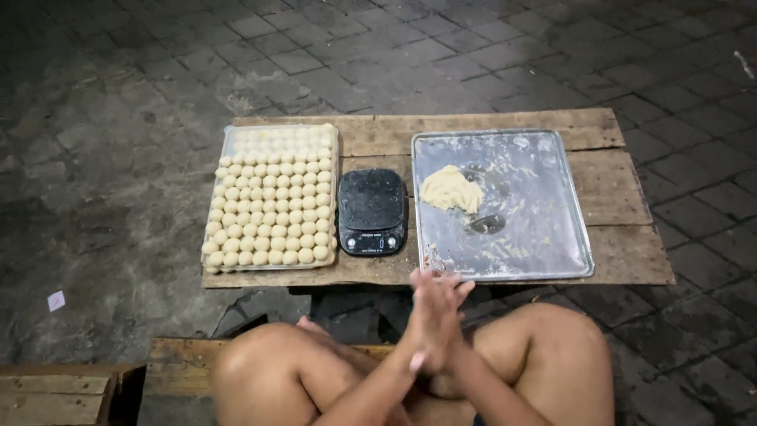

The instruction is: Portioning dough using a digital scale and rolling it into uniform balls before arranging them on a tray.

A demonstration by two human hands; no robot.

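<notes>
The left hand (426, 319) and right hand (445, 315) press palm to palm just near of the board (378, 272); whether dough sits between them I cannot tell. The dough lump (450, 189) lies far-left on the metal tray (552, 252), with the scale (372, 211) left of it and the tray of balls (272, 201) further left.

Left hand (426, 319) and right hand (443, 315) pressed together below metal tray (552, 237).
</notes>
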